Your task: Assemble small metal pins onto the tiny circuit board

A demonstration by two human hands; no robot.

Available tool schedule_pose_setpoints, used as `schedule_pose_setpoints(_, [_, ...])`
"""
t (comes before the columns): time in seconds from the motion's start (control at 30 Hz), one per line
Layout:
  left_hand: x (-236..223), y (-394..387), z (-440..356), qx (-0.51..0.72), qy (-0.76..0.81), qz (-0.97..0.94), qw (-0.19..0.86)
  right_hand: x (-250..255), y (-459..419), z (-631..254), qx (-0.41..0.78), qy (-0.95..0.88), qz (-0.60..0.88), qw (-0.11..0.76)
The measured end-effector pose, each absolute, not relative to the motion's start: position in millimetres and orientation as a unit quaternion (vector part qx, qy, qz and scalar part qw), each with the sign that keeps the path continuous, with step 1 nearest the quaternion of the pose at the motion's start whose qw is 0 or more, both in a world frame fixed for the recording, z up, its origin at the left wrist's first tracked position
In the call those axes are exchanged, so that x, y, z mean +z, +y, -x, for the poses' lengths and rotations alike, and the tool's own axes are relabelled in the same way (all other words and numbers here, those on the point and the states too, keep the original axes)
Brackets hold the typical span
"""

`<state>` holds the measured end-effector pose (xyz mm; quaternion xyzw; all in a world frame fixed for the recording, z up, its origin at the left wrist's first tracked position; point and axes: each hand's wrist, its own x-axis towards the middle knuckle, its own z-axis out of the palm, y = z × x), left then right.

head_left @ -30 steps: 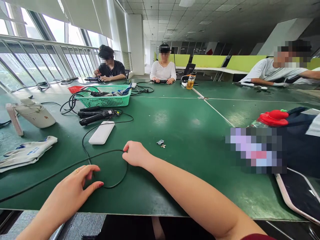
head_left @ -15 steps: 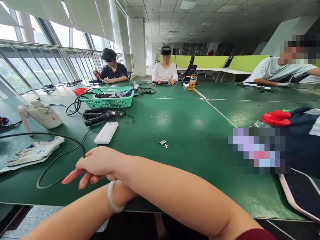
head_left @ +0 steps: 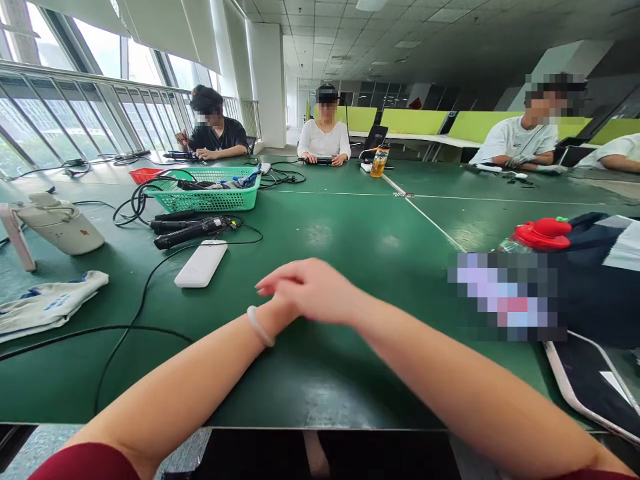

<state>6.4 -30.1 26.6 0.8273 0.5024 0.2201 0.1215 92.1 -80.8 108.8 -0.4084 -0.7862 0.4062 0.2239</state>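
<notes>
My right hand (head_left: 323, 287) lies over my left hand (head_left: 284, 313) above the green table, just right of the white power bank (head_left: 201, 264). Its visible fingers reach left, loosely bent and a little apart, with nothing seen in them. Beneath it, the fingers of my left hand are hidden, so I cannot tell their state. A pale band (head_left: 260, 327) circles my left wrist. Close to my left forearm, a black cable (head_left: 135, 327) runs across the tabletop. The small electronic parts seen earlier are now hidden, apparently behind my hands.
Left stand a cream bottle (head_left: 63, 225), work gloves (head_left: 55, 303), black handheld devices (head_left: 187, 233) and a green basket (head_left: 210, 197) with cables. A red-lidded bottle (head_left: 543, 235), dark bag (head_left: 595, 287) and pink-edged device (head_left: 590, 373) lie right. Several people sit across the table.
My forearms have shifted rightward, and my right hand has moved from beside the cable at left onto my left hand. The cable loop now lies lower. The view has turned slightly right.
</notes>
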Motion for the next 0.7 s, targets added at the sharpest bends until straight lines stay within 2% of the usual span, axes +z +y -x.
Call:
schedule_pose_setpoints(0.1, [20, -23, 12, 0.229, 0.516, -0.821, 0.085, 84, -47, -147, 0.383, -0.695, 0.535, 0.29])
schedule_pose_setpoints(0.27, [10, -9, 23, 0.246, 0.54, -0.797, 0.111, 24, -15, -193, 0.349, -0.662, 0.603, 0.277])
schedule_pose_setpoints(0.33, [8, -6, 22, 0.251, 0.538, -0.795, 0.128, 5, -12, -196, 0.283, -0.693, 0.6, 0.283])
schedule_pose_setpoints(0.43, [7, -5, 18, 0.246, 0.521, -0.805, 0.139, -9, -13, -194, 0.2, -0.766, 0.561, 0.24])
schedule_pose_setpoints(0.57, [1, -6, 17, 0.237, 0.511, -0.817, 0.125, -11, -16, -191, 0.169, -0.795, 0.546, 0.204])
schedule_pose_setpoints(0.7, [9, -1, 21, 0.249, 0.544, -0.8, 0.048, -11, -17, -190, 0.15, -0.801, 0.546, 0.193])
